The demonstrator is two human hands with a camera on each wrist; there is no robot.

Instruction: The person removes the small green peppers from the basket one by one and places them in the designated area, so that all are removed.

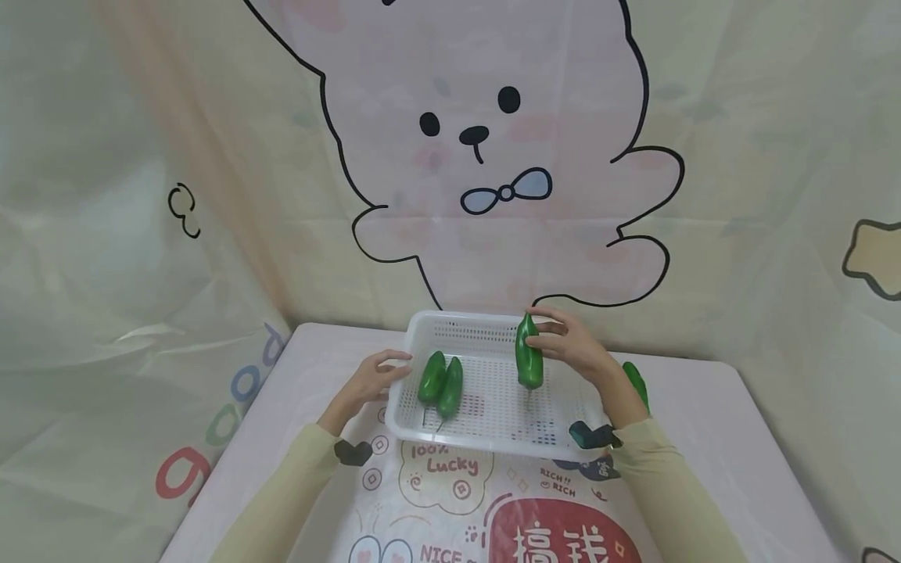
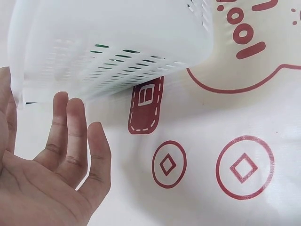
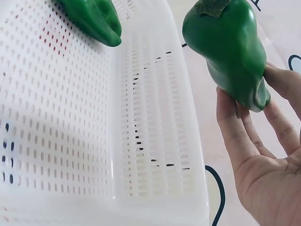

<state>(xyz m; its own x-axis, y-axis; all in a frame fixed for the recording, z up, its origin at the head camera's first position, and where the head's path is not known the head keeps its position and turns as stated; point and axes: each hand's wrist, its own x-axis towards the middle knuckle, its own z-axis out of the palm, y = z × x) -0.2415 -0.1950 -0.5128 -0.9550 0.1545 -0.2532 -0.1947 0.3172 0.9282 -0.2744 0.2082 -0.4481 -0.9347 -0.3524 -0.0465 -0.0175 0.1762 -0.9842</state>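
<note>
A green pepper [image 1: 529,356] hangs over the right part of a white perforated plastic basket [image 1: 493,447] in the head view. My right hand [image 1: 573,344] pinches it near its pointed end; the stem end [image 3: 211,7] points away from the palm in the right wrist view. Two more green peppers [image 1: 432,378] [image 1: 450,389] lie side by side on the basket floor at left. At the basket's left rim, my left hand [image 1: 369,379] rests its fingertips against the outside, with loosely extended fingers [image 2: 76,136] by the wall in the left wrist view.
Another green pepper [image 1: 636,385] lies on the table right of the basket, partly hidden behind the right forearm. The table has a printed cover [image 1: 443,477]. Behind it hangs a curtain [image 1: 479,258] with a cartoon animal, close to the table's back edge.
</note>
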